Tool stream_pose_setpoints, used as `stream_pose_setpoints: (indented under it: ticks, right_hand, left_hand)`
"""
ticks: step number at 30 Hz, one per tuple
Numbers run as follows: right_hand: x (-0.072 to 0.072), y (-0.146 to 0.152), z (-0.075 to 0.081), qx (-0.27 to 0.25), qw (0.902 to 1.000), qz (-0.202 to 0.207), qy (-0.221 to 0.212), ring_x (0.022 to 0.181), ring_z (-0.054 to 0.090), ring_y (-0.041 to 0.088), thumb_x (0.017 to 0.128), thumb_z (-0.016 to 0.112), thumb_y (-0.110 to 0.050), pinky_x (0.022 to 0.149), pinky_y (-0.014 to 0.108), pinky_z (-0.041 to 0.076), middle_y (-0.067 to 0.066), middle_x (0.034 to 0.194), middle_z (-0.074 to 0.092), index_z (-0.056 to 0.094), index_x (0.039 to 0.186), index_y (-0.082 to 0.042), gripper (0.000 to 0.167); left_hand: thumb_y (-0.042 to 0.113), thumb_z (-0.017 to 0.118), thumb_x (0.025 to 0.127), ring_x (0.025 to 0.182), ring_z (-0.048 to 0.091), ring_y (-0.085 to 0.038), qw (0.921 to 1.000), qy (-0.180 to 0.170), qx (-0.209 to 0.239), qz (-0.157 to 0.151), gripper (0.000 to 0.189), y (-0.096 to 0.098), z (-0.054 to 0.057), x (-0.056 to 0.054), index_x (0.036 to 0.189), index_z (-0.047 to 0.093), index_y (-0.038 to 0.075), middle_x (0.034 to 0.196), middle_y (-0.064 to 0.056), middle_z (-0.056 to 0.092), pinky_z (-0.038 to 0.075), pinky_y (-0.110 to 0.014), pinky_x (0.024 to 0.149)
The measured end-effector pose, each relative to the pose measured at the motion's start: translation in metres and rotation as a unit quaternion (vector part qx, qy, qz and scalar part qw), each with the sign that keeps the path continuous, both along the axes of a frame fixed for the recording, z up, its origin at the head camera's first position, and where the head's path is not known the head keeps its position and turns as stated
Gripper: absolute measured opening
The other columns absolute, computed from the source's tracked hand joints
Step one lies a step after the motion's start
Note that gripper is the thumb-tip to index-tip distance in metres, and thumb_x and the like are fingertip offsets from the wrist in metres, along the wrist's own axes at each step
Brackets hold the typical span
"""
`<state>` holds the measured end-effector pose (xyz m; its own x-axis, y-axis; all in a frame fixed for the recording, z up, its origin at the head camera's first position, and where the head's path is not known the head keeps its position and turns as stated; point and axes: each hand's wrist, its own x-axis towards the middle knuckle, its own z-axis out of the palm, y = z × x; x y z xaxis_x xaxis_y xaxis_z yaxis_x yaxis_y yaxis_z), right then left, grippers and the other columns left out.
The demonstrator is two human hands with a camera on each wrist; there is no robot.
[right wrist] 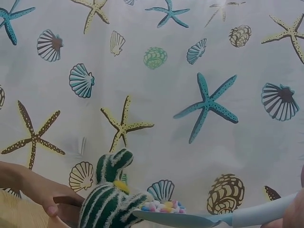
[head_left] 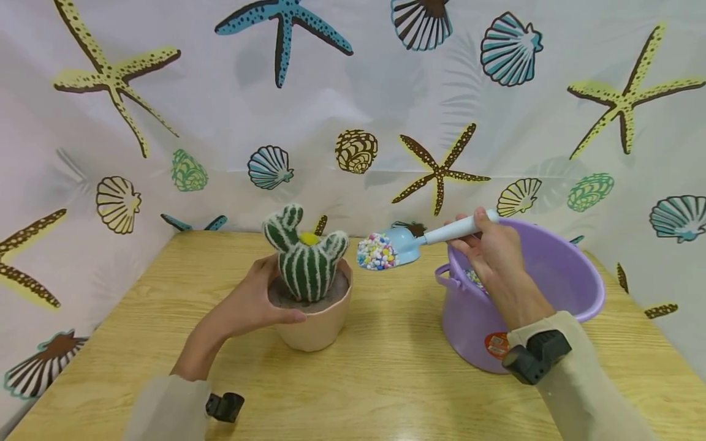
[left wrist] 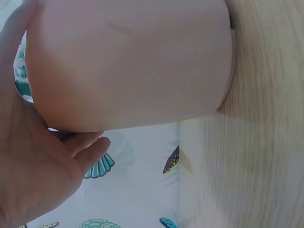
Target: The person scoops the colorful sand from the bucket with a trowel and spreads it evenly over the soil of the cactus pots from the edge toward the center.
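Note:
A light blue hand trowel (head_left: 407, 245) is held by its handle in my right hand (head_left: 496, 251), its scoop heaped with small multicoloured pellets (head_left: 377, 251). The scoop hangs in the air just right of a green knitted cactus (head_left: 307, 269) with white stripes and a yellow top. That cactus sits in a pale pink pot (head_left: 314, 331) on the table. My left hand (head_left: 254, 300) grips the pot's left side, thumb along the front near the rim; the left wrist view shows fingers (left wrist: 90, 152) behind the pot (left wrist: 137, 66). In the right wrist view the trowel (right wrist: 190, 218) lies nearly level.
Below my right forearm stands a purple bucket (head_left: 469, 331) with a wide flared rim and more pellets (head_left: 475, 280) inside. Both stand on a wooden table (head_left: 386, 380). A white cloth (head_left: 342, 98) printed with starfish and shells hangs behind and at the sides.

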<state>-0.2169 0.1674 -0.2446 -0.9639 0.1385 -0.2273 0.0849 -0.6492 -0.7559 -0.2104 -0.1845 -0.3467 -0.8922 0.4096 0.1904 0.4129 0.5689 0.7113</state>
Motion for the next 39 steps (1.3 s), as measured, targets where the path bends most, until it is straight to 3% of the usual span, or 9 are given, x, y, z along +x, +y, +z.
stream_pose_setpoints:
  ticks: [5, 10, 13, 17, 23, 28, 34, 39]
  right_hand:
    - [0.001, -0.004, 0.001, 0.008, 0.9999, 0.01, 0.007, 0.134, 0.039, 0.031, 0.102, 0.03, -0.021, 0.108, 0.042, 0.035, 0.015, 0.143, 0.033, 0.021, 0.15, -0.013, 0.049]
    - [0.001, -0.008, 0.0, 0.035, 0.9992, 0.017, 0.011, 0.129, 0.043, 0.03, 0.103, 0.029, -0.02, 0.107, 0.041, 0.037, 0.015, 0.131, 0.039, 0.021, 0.149, -0.01, 0.048]
    - [0.001, -0.009, -0.002, 0.041, 0.9989, 0.018, 0.01, 0.121, 0.046, 0.028, 0.103, 0.029, -0.018, 0.106, 0.041, 0.038, 0.012, 0.121, 0.041, 0.023, 0.149, -0.01, 0.047]
    - [-0.001, -0.011, -0.003, 0.055, 0.9982, 0.023, 0.007, 0.12, 0.047, 0.028, 0.103, 0.029, -0.016, 0.105, 0.04, 0.039, 0.012, 0.12, 0.04, 0.022, 0.148, -0.01, 0.046]
    - [-0.002, -0.015, -0.005, 0.099, 0.9942, 0.041, 0.015, 0.134, 0.039, 0.033, 0.104, 0.026, -0.016, 0.106, 0.038, 0.039, 0.019, 0.14, 0.032, 0.015, 0.15, -0.005, 0.048]
    - [-0.002, -0.018, -0.005, 0.116, 0.9923, 0.04, 0.012, 0.134, 0.041, 0.033, 0.104, 0.025, -0.017, 0.105, 0.038, 0.04, 0.021, 0.148, 0.029, 0.016, 0.15, -0.004, 0.048]
    - [-0.004, -0.022, -0.006, 0.139, 0.9895, 0.038, 0.01, 0.121, 0.049, 0.029, 0.104, 0.027, -0.016, 0.103, 0.039, 0.043, 0.017, 0.128, 0.043, 0.022, 0.146, -0.001, 0.045]
    - [-0.008, -0.028, -0.007, 0.152, 0.9876, 0.037, 0.018, 0.118, 0.05, 0.03, 0.104, 0.029, -0.015, 0.1, 0.039, 0.046, 0.013, 0.115, 0.046, 0.024, 0.144, 0.0, 0.043]
  left_hand:
    - [0.044, 0.081, 0.072, 0.137, 0.022, -0.045, 0.9985, -0.023, -0.02, 0.044, 0.114, 0.003, 0.001, 0.012, 0.153, 0.011, 0.004, 0.151, -0.029, 0.014, 0.032, -0.062, 0.105]
    - [0.047, 0.08, 0.072, 0.136, 0.027, -0.047, 0.9973, -0.029, -0.024, 0.063, 0.117, 0.006, 0.0, 0.019, 0.153, 0.008, 0.006, 0.15, -0.03, 0.013, 0.033, -0.062, 0.104]
    - [0.047, 0.08, 0.071, 0.135, 0.027, -0.048, 0.9974, -0.023, -0.023, 0.064, 0.117, 0.008, -0.001, 0.019, 0.153, 0.008, 0.006, 0.15, -0.03, 0.014, 0.033, -0.062, 0.104]
    - [0.047, 0.08, 0.071, 0.136, 0.027, -0.047, 0.9977, -0.021, -0.017, 0.062, 0.118, 0.009, -0.005, 0.018, 0.153, 0.008, 0.004, 0.15, -0.031, 0.015, 0.032, -0.061, 0.105]
    - [0.041, 0.082, 0.072, 0.136, 0.025, -0.048, 0.9985, -0.017, -0.002, 0.052, 0.119, 0.008, -0.008, 0.019, 0.153, 0.003, 0.003, 0.151, -0.031, 0.012, 0.032, -0.061, 0.105]
    - [0.042, 0.081, 0.072, 0.137, 0.023, -0.047, 0.9994, -0.001, -0.001, 0.035, 0.117, 0.006, -0.007, 0.017, 0.154, 0.004, 0.008, 0.151, -0.03, 0.015, 0.033, -0.063, 0.103]
    - [0.042, 0.081, 0.073, 0.139, 0.019, -0.044, 0.9998, 0.003, -0.006, 0.02, 0.116, 0.001, -0.006, 0.016, 0.153, 0.006, 0.005, 0.153, -0.027, 0.015, 0.03, -0.064, 0.105]
    - [0.043, 0.08, 0.074, 0.141, 0.021, -0.044, 0.9991, -0.026, -0.006, 0.033, 0.114, -0.006, -0.004, 0.019, 0.152, 0.008, 0.001, 0.155, -0.025, 0.015, 0.028, -0.063, 0.107]
